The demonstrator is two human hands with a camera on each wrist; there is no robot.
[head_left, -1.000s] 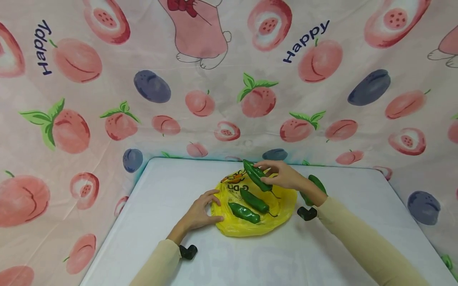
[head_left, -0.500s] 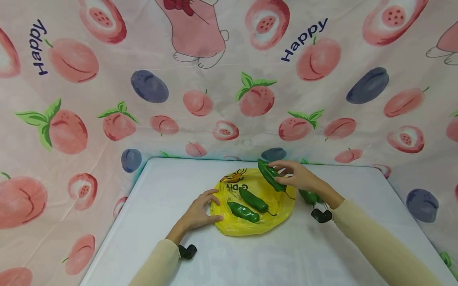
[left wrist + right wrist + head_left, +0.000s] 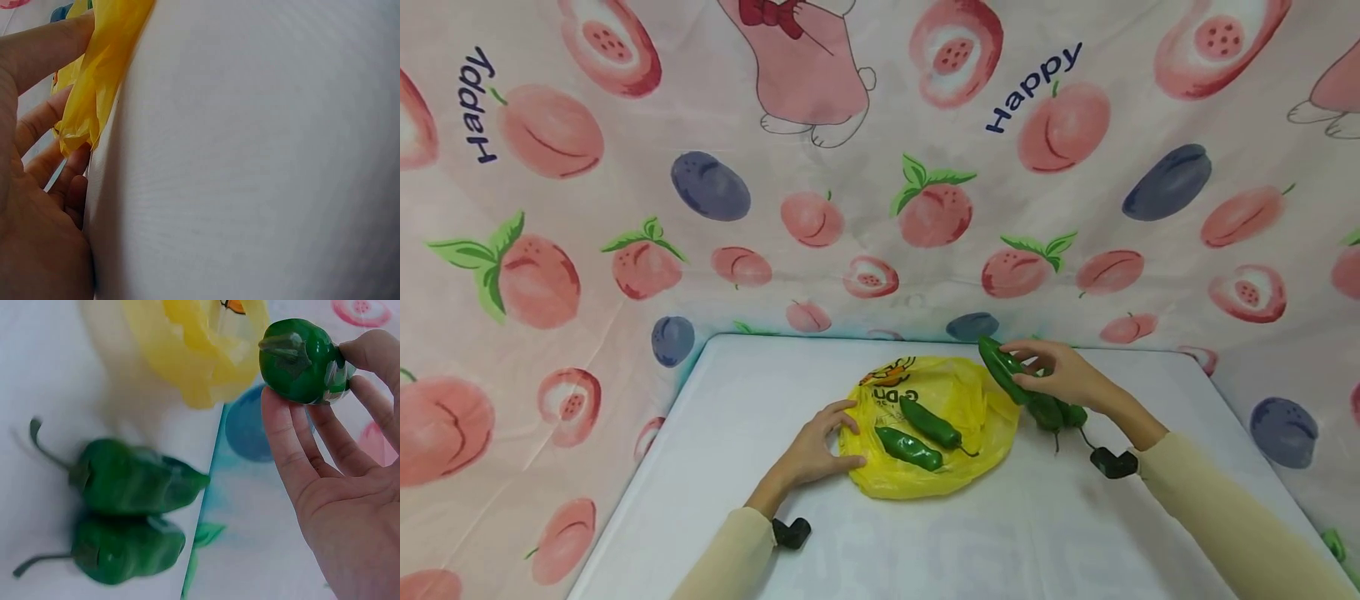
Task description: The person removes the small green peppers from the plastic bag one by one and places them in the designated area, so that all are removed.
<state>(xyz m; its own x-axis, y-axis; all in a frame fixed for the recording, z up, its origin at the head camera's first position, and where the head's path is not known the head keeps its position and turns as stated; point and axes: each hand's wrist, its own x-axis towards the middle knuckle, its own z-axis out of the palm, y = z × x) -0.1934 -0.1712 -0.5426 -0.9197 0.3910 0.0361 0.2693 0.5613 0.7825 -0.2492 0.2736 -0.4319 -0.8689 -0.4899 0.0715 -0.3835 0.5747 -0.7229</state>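
Note:
My right hand (image 3: 1063,375) grips a green pepper (image 3: 997,360) between thumb and fingers, raised near the far right rim of a yellow plastic bag (image 3: 887,483). In the right wrist view the held pepper (image 3: 290,365) shows its stem end. Two more green peppers, one upper (image 3: 928,422) and one lower (image 3: 908,448), lie in the bag's hollow. My left hand (image 3: 808,450) holds the bag's left edge, thumb near and fingers farther back. Beyond the bag's right side, partly behind my right hand, two peppers lie side by side, one left (image 3: 137,481) and one right (image 3: 128,550).
A white table (image 3: 715,442) bears everything. Behind it hangs a cloth (image 3: 865,192) printed with peaches and plums. A black wrist device sits on the left wrist (image 3: 792,533) and another on the right wrist (image 3: 1114,462).
My right hand has carried the pepper rightward from above the bag to its right rim, toward the two peppers there. My left hand has stayed at the bag's left edge.

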